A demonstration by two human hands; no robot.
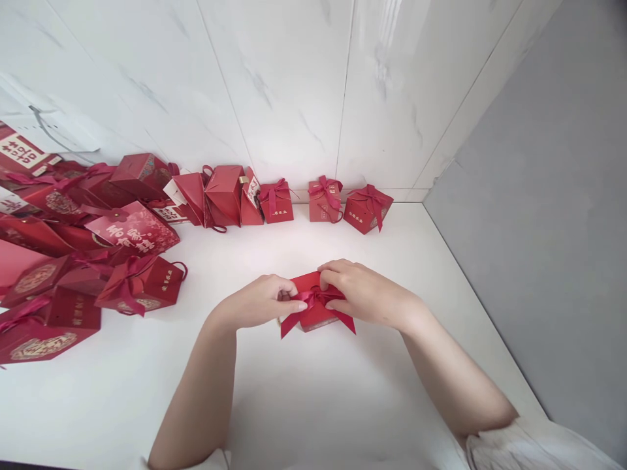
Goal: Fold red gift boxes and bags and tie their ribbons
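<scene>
A small box point(313, 307) sits on the table point(343, 405) at its middle, between the left hand point(262, 301) on its left and the right hand point(360, 290) on its right — both touching the ribbon point(313, 301) on top of it. Far behind it, three tied boxes point(325, 199) stand in a row against the wall point(294, 85). A heap of boxes and bags point(83, 241) fills the table's left side — well apart from the hands.
</scene>
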